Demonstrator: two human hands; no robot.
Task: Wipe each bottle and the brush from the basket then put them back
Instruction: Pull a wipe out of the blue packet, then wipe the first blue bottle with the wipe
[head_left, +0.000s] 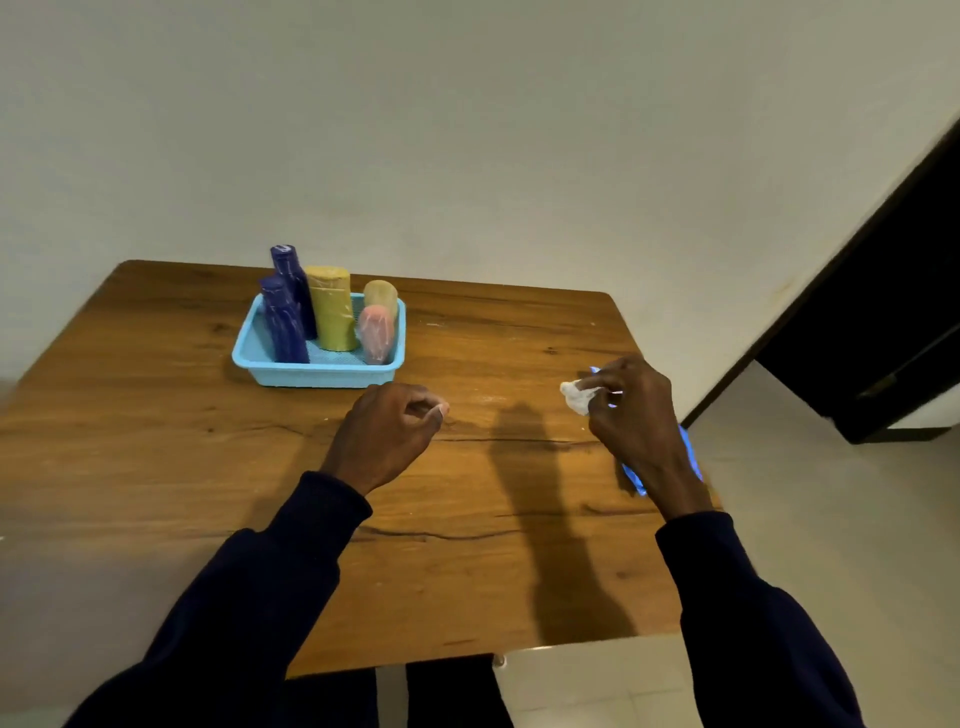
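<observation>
While every bottle I can make out stands in the light blue basket (317, 375), the step in hand looks like readying the wipe: nothing from the basket is out on the table (156, 415). Whether this is the start or the finish I cannot judge.

The right hand (631, 410), well to the right of the basket and nearer the person, has its fingers curled around a crumpled white wad (575, 396). Under it lies a blue object (635, 480), mostly hidden; it may be the brush, but I cannot tell. Its long axis runs diagonally, one end towards the basket, the other away towards the person.

The left hand (387, 434) hovers just in front of the basket's right corner, fingers curled in, thumb against forefinger, holding nothing that I can see.

In the basket, two purple bottles (283, 322) stand at the left, a yellow bottle (332, 312) in the middle, a beige one (381, 293) and a pink one (376, 332) at the right, all upright, long axes near vertical.

Next, probably, the left hand must open, reach forward and lift one bottle straight up, clear of its close neighbours.
</observation>
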